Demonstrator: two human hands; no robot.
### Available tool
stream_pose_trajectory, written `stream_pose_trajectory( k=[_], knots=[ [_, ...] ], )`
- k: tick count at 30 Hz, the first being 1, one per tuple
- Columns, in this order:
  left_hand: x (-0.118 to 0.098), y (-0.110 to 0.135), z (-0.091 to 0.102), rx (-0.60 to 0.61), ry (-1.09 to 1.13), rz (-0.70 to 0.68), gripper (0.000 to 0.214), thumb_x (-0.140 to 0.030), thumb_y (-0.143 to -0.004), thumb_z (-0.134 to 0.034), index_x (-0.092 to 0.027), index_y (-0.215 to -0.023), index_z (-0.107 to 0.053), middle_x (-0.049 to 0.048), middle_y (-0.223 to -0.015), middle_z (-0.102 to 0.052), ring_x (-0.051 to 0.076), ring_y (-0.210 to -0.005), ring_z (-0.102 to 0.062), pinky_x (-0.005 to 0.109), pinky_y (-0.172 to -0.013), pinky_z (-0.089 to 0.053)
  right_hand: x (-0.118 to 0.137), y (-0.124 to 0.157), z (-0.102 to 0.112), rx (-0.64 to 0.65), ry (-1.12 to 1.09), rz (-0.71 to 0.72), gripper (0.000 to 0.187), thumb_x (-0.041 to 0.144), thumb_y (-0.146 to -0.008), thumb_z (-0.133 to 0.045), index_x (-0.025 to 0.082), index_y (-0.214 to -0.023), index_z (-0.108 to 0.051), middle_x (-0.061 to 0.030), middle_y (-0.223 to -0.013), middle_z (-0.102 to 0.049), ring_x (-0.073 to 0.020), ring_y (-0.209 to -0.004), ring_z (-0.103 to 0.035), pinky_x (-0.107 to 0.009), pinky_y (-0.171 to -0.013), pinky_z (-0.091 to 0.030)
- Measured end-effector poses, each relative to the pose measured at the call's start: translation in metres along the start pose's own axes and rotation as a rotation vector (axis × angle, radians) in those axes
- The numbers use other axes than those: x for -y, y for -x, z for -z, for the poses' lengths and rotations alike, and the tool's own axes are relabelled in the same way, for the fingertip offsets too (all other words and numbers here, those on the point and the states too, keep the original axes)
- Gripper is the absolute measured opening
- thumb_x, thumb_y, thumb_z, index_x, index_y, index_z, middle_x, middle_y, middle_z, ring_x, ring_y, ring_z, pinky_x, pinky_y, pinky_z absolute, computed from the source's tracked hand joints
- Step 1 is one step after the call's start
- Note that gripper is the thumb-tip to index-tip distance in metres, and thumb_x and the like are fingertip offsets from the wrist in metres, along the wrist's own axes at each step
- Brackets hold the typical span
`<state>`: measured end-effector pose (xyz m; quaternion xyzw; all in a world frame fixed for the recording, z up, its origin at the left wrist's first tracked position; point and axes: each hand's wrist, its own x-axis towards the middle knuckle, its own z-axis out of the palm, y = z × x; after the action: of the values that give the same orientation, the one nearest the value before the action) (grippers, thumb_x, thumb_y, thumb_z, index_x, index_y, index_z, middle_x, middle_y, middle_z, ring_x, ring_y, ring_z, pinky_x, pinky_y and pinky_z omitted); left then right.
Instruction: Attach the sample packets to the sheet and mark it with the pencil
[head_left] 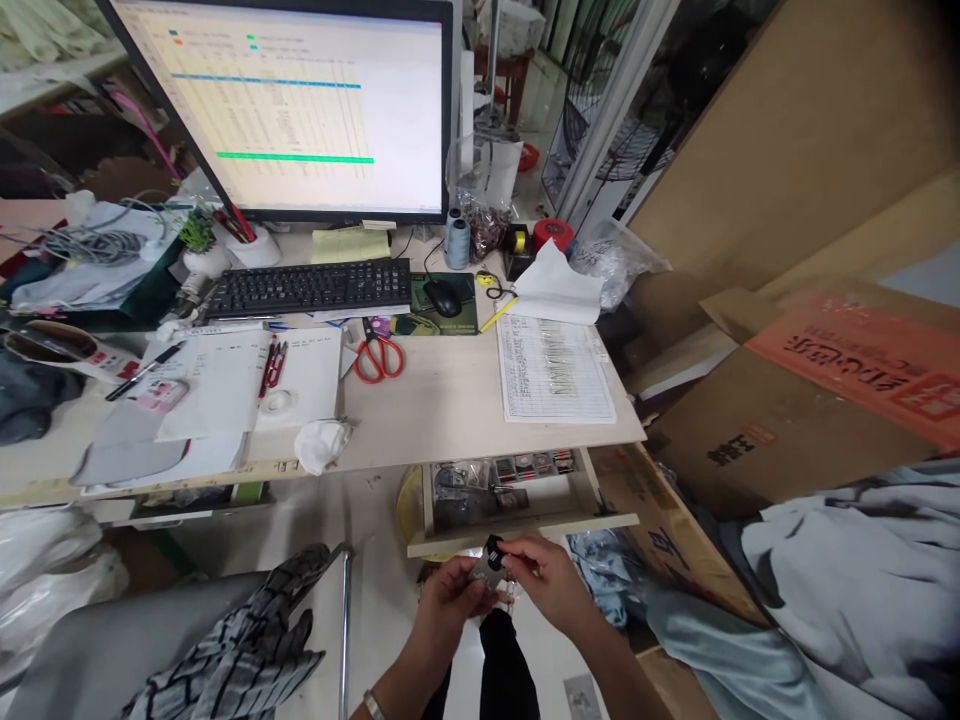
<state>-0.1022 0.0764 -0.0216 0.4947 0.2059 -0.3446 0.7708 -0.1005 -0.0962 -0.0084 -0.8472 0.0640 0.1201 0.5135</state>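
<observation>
My left hand (448, 598) and my right hand (551, 578) meet low in the view, just below an open desk drawer (525, 525). Together they hold a small grey and black object (489, 565); what it is stays unclear. A dark strip (501, 660) hangs down beneath the hands. The drawer holds several small items, some of them red and black.
Above stands a desk (442, 400) with a monitor (300, 105), black keyboard (309, 287), mouse (442, 297), red scissors (377, 358), printed sheets (553, 368) and papers with pens. Cardboard boxes (825, 400) and pale cloth (847, 580) crowd the right. A patterned cloth (247, 640) lies lower left.
</observation>
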Motion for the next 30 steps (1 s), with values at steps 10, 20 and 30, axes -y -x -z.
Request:
stream_pose_trajectory(
  k=[10,20,30],
  knots=[
    [-0.001,-0.013,0.005,0.049,-0.101,0.028,0.050,-0.051,-0.055,-0.083,-0.013,-0.082,-0.066,0.0082,-0.077,-0.070,0.020,-0.070,-0.066,0.034,-0.070,-0.051,0.006,0.003,0.000,-0.055,-0.138,-0.061,0.006,0.024,-0.072,-0.060,0.021,-0.069,-0.065,0.0005,-0.067,-0.057,-0.0142,-0.065,-0.052,-0.027,-0.062,-0.042],
    [-0.004,-0.014,-0.016,0.071,-0.179,0.014,0.048,-0.050,-0.056,-0.083,-0.015,-0.084,-0.066,0.0064,-0.080,-0.070,0.021,-0.075,-0.067,0.033,-0.073,-0.052,-0.003,0.010,0.006,-0.123,-0.370,-0.204,0.022,0.043,-0.074,-0.060,0.021,-0.077,-0.065,-0.0003,-0.069,-0.062,-0.0149,-0.066,-0.055,-0.028,-0.060,-0.048],
    [-0.001,-0.020,-0.037,0.103,-0.305,-0.060,0.046,-0.054,-0.061,-0.077,-0.017,-0.085,-0.066,0.0060,-0.082,-0.068,0.022,-0.080,-0.064,0.035,-0.078,-0.051,-0.015,0.014,0.031,-0.096,-0.423,-0.205,0.020,0.040,-0.069,-0.066,0.020,-0.074,-0.068,-0.0002,-0.066,-0.064,-0.0142,-0.063,-0.055,-0.027,-0.061,-0.045]
  ],
)
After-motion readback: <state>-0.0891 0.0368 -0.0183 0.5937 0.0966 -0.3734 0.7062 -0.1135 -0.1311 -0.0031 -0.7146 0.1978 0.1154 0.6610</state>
